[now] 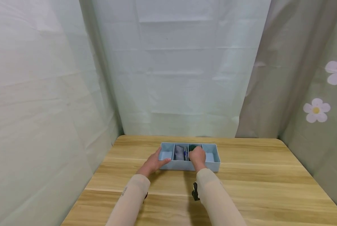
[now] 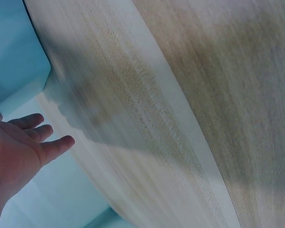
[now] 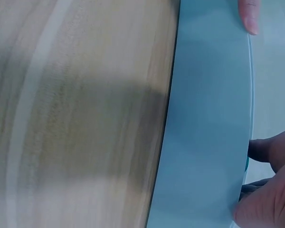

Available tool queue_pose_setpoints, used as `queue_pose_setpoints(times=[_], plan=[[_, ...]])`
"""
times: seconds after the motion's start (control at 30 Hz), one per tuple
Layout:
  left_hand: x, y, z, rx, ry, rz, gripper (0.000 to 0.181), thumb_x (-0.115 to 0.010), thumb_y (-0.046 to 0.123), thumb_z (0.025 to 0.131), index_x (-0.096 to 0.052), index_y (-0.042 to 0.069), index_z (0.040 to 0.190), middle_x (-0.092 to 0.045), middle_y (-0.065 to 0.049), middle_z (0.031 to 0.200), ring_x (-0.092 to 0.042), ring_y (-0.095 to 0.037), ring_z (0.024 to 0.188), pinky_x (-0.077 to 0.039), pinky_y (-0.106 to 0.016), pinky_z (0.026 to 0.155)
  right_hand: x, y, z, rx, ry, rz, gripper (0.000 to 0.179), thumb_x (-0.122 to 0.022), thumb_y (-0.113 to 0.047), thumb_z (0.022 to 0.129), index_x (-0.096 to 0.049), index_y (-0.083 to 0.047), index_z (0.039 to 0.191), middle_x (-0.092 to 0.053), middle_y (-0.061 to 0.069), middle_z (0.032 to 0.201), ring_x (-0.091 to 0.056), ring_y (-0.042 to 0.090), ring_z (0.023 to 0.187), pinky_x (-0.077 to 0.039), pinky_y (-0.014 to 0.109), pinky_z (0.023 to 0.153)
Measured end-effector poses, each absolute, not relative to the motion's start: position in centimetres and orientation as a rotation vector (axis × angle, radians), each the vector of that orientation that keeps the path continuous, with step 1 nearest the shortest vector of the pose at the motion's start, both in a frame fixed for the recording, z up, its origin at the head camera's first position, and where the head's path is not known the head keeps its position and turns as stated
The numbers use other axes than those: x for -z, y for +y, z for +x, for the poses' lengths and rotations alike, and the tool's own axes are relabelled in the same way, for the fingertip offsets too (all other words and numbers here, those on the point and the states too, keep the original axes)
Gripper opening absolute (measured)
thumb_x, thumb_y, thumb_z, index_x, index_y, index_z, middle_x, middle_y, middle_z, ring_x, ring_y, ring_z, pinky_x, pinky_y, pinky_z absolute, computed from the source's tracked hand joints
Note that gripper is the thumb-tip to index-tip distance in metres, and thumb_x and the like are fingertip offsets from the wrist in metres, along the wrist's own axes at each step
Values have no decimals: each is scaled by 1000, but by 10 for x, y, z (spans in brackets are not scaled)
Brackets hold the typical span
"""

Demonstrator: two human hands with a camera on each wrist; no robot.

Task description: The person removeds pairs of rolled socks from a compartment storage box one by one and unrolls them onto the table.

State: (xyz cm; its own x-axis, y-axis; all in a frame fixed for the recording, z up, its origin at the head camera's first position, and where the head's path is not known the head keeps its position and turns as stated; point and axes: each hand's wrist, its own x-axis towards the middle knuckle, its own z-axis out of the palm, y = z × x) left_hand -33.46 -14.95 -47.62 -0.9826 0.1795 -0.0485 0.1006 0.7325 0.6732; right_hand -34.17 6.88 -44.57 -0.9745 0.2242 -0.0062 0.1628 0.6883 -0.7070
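A light-blue box with dividers (image 1: 177,165) stands on the wooden table. My left hand (image 1: 152,164) spans its left front corner, thumb reaching along the front rim. In the left wrist view the other fingers (image 2: 57,145) stretch out loosely past the box's end. My right hand (image 1: 198,156) reaches into the third compartment from the left, fingers bent downward, their tips hidden. Behind it in that compartment shows a dark green thing (image 1: 192,147). The second compartment holds a grey, soft-looking bundle (image 1: 179,153) and a slim blue-and-white item like a pen (image 1: 185,153).
The wooden table (image 1: 256,182) extends around the box on every side. Pale cloth sheets (image 1: 171,78) hang behind and at both sides. White flowers (image 1: 316,110) decorate the right-hand sheet. A black device (image 1: 195,191) sits at my right wrist.
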Motion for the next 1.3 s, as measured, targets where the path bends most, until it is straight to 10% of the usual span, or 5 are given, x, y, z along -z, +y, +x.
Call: queue_pose_setpoints(times=[0.53,0.77,1.0,1.3], plan=[[476,-147,-331,-1117,2796,226,92,-64,48,95,-14,5,159,-30,-27,155,-33,-43,140,-30,-56,112,449,73,-346,-987,-2948,-188,30,-54,1,89,-50,-9,61,-55,9,65,-45,21,58,-39,33,51],[474,-148,-332,-1118,2810,211,90,-64,44,96,-14,4,159,-30,-27,155,-33,-43,140,-29,-56,112,458,74,-351,-1064,-2756,-232,8,-57,3,82,-65,5,80,-66,21,83,-62,33,75,-51,45,65],[475,-148,-332,-1120,2794,181,90,-63,45,96,-13,7,160,-30,-25,156,-32,-42,141,-29,-56,112,462,73,-351,-1177,-2616,-331,38,-53,6,82,-69,6,117,-68,25,114,-64,42,103,-53,51,84],[474,-149,-332,-1145,2778,172,90,-64,45,95,-14,8,160,-29,-23,157,-31,-42,142,-28,-56,113,458,76,-346,-1198,-2493,-358,33,-56,4,81,-74,4,108,-71,21,106,-65,41,100,-52,50,85]])
